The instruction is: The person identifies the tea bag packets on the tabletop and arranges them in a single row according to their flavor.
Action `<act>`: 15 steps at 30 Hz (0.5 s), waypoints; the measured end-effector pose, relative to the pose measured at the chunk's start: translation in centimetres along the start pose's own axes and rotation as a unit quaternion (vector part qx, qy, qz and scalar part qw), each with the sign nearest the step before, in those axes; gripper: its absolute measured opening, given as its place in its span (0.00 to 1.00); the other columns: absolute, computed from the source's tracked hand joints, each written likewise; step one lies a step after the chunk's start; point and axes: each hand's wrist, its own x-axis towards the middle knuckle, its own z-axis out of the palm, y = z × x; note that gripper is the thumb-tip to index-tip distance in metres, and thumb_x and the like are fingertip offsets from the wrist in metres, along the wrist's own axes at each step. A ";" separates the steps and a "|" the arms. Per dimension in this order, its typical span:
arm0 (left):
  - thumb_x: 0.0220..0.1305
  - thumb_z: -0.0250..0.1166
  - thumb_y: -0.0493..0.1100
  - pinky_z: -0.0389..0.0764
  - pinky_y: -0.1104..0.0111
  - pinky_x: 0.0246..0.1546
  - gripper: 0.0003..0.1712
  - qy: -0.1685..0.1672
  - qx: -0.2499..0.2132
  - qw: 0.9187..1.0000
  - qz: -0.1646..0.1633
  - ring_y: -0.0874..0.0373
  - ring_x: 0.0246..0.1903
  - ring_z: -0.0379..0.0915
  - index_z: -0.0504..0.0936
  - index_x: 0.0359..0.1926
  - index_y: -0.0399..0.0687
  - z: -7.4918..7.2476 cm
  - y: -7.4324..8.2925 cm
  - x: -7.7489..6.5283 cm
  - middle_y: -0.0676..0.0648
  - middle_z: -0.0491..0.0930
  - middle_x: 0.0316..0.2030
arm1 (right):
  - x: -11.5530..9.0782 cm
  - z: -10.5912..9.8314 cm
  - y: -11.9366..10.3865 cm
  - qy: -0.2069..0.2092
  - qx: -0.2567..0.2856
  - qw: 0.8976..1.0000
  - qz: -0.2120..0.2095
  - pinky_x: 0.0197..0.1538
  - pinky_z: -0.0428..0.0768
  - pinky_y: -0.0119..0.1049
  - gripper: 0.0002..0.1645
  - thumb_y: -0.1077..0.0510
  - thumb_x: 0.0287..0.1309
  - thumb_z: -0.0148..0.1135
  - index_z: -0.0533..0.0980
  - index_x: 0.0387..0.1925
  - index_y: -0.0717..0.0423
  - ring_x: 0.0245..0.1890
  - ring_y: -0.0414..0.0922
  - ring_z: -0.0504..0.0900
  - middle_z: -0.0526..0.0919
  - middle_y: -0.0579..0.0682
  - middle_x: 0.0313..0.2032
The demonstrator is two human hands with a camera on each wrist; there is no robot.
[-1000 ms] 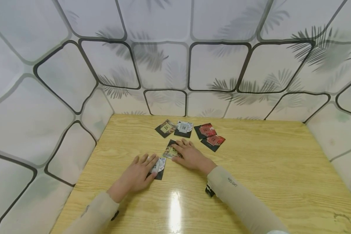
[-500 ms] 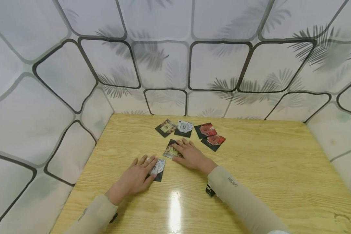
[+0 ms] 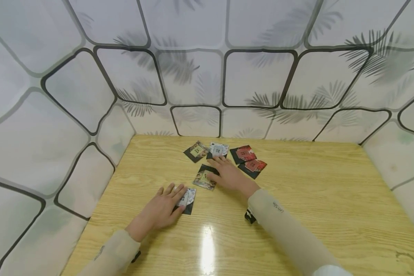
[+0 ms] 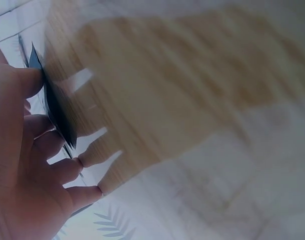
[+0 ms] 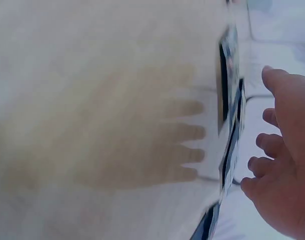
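Observation:
Several small flat packets lie on the wooden table. My left hand (image 3: 162,210) rests its extended fingers on a silver-and-black packet (image 3: 190,195), the thumb at its near edge; in the left wrist view this packet (image 4: 58,105) bows slightly. My right hand (image 3: 232,176) hovers with fingers spread, its thumb side overlapping a gold-and-black packet (image 3: 201,177) and its fingertips overlapping the lower edge of a farther silver-and-black packet (image 3: 218,148). The right wrist view shows a gap between that hand (image 5: 287,145) and the packets.
Another gold-and-black packet (image 3: 195,151) lies at the far left of the group. Two red-and-black packets, one farther back (image 3: 243,154) and one overlapping its corner (image 3: 253,168), lie to the right. A patterned white backdrop (image 3: 193,84) rises behind the wooden table (image 3: 314,191).
My right hand has come off the nearer gold-and-black packet and moved away from me and slightly right, toward the far silver-and-black one. My left hand stays nearly in place.

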 end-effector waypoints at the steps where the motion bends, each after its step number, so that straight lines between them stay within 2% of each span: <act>1: 0.82 0.53 0.56 0.61 0.32 0.74 0.37 0.000 0.000 1.000 0.000 0.31 0.78 0.57 0.60 0.82 0.45 0.0 0.0 0.0 0.40 0.61 0.80 | 0.3 -0.3 0.2 0.003 -0.005 1.000 0.004 0.83 0.48 0.64 0.41 0.40 0.81 0.49 0.56 0.83 0.55 0.84 0.65 0.47 0.53 0.64 0.83; 7: 0.82 0.52 0.57 0.60 0.33 0.75 0.38 0.002 0.002 1.000 -0.002 0.31 0.79 0.56 0.59 0.83 0.45 0.2 -0.3 0.0 0.40 0.60 0.81 | 2.2 -1.7 1.5 0.003 -0.056 0.998 0.025 0.82 0.50 0.65 0.40 0.40 0.82 0.48 0.57 0.82 0.58 0.83 0.67 0.49 0.54 0.66 0.82; 15: 0.83 0.51 0.57 0.59 0.32 0.75 0.38 -0.005 -0.007 1.000 -0.002 0.31 0.79 0.55 0.58 0.83 0.46 0.2 -0.3 0.1 0.40 0.59 0.81 | 3.9 -2.2 2.8 0.011 -0.054 0.997 0.051 0.82 0.49 0.65 0.40 0.40 0.83 0.47 0.55 0.83 0.57 0.84 0.66 0.47 0.52 0.65 0.83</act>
